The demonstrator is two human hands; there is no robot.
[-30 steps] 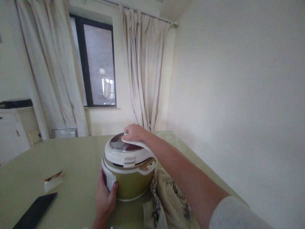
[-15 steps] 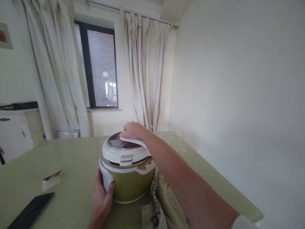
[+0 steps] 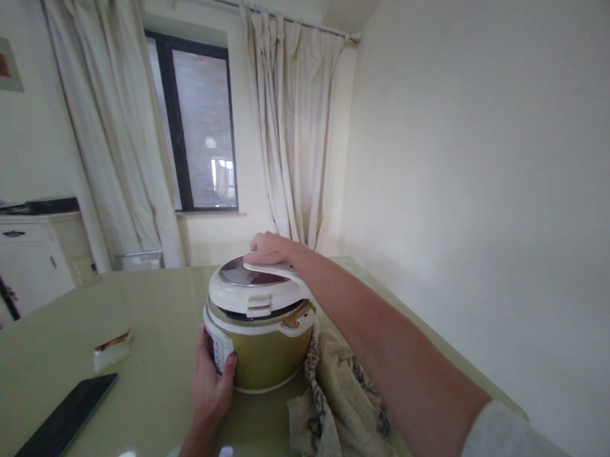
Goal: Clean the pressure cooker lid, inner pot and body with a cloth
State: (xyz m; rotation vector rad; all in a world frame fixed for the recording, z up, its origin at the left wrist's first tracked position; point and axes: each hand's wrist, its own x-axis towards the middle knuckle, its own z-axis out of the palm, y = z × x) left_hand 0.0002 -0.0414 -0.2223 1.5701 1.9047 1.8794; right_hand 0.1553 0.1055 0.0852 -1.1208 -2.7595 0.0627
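The right hand is curled round one white handle atop one lid; the left hand grasps the side of one green-and-white cooker under it, thumb on the panel. The cooker stands toward the right edge of the counter. One crumpled cloth lies just beside it, nearer that edge. Toward the left edge lie one dark flat slab and one small pale item.
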